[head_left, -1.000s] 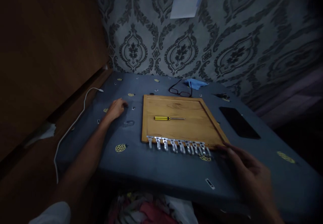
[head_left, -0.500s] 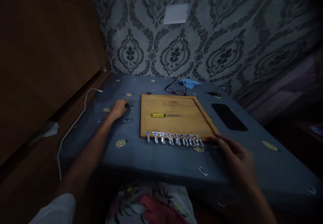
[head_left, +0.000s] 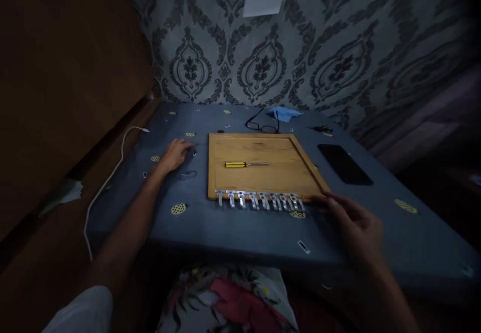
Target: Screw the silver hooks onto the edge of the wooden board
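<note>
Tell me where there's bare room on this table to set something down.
The wooden board is bare around the yellow screwdriver. The blue cloth is free along the near edge, between left hand and right hand. It is crowded along the metal brackets and near the glasses and phone.

board (head_left: 285, 173) mid-bench (head_left: 225, 223) | screwdriver (head_left: 246, 164) on board | row of metal brackets (head_left: 259, 200) along board's near edge | glasses (head_left: 262, 125) and cloth (head_left: 283, 113) behind board | phone (head_left: 343, 163) right of board | cable (head_left: 108, 178) far left | left hand (head_left: 176, 153) left of board | right hand (head_left: 355, 225) at board's near right corner
</note>
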Demonstrator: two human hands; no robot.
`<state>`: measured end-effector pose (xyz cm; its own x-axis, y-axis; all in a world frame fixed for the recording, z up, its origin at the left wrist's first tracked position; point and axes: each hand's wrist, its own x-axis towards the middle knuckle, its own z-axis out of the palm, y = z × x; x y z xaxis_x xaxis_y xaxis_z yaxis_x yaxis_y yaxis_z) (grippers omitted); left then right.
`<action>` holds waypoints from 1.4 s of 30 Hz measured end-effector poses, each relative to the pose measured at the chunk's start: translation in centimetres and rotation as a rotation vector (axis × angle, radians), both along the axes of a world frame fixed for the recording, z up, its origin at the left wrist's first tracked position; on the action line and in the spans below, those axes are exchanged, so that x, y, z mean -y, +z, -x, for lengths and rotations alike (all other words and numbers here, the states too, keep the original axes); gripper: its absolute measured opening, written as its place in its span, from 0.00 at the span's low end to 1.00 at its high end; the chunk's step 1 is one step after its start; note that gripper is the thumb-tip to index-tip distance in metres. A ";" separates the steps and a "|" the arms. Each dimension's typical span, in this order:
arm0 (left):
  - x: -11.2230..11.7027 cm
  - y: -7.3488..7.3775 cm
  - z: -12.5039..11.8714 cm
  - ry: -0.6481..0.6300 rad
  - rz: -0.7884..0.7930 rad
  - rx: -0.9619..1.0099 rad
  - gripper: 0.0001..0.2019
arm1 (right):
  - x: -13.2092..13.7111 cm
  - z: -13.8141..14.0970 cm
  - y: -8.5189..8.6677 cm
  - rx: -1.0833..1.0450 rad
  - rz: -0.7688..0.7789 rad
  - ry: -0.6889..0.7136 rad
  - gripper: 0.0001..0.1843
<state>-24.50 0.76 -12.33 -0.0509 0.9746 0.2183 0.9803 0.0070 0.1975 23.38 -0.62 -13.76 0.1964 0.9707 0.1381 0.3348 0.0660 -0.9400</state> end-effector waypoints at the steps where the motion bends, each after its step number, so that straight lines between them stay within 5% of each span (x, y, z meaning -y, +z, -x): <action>1: 0.1 -0.1 -0.4 -0.024 0.010 -0.009 0.19 | 0.0 0.0 -0.1 -0.037 0.010 0.026 0.28; 11: 0.5 0.9 -1.3 -0.098 0.036 -0.079 0.16 | 0.0 -0.5 -0.7 -0.101 -0.030 0.094 0.28; 28: 0.5 1.8 -2.6 0.044 0.201 -0.371 0.24 | 1.0 -0.9 -0.4 -0.119 -0.047 0.078 0.18; 37: 0.8 2.8 -4.4 0.206 0.149 -0.131 0.25 | 1.3 -0.9 -0.7 -0.098 -0.102 0.010 0.17; 42: 1.5 3.5 -5.9 0.168 0.071 -0.020 0.27 | 1.3 -0.7 -0.6 -0.116 -0.122 -0.008 0.17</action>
